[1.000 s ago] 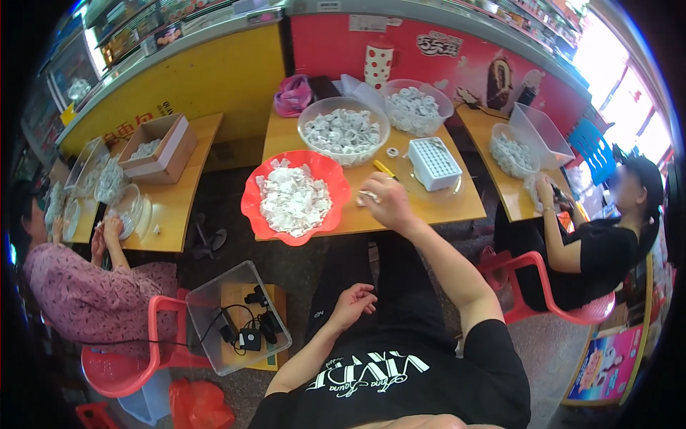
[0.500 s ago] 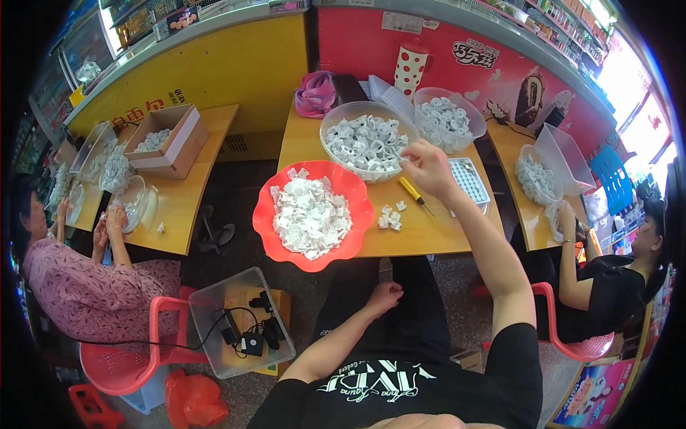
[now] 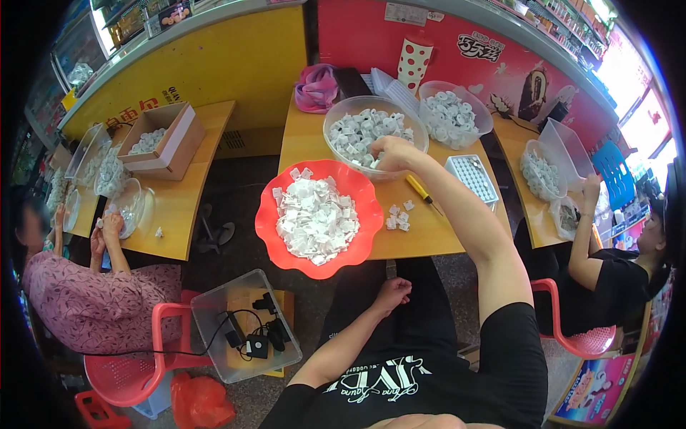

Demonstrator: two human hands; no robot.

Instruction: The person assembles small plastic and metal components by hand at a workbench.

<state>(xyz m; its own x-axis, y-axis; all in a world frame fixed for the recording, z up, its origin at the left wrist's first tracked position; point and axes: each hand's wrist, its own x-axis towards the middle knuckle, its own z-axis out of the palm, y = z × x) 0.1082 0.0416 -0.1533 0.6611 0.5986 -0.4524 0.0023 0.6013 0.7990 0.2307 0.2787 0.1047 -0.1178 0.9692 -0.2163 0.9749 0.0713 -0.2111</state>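
My right hand (image 3: pixel 391 153) reaches into the near side of a clear round bowl (image 3: pixel 350 166) heaped with small white plastic parts (image 3: pixel 357 132). Its fingers are bent down among the parts, and whatever they pinch is hidden. Over my lap rests my left hand (image 3: pixel 393 294), its fingers curled in; I cannot make out anything held. Between the two, a red scalloped bowl (image 3: pixel 266 230) full of flat white plastic pieces (image 3: pixel 318 218) stands at the table's near left edge. A few loose white pieces (image 3: pixel 399 217) lie beside a yellow-handled screwdriver (image 3: pixel 416 187).
A second clear bowl (image 3: pixel 480 127) of white parts, a white rack (image 3: pixel 471 177) and a polka-dot tumbler (image 3: pixel 414 63) stand on the table (image 3: pixel 343 252). People sit at side tables left (image 3: pixel 93 304) and right (image 3: pixel 622 286). A clear bin (image 3: pixel 246 368) with black adapters sits on the floor, left.
My right hand has moved left and down, from the clear bowl's right rim into its parts. My left hand stays over my lap. The person at right has raised a hand.
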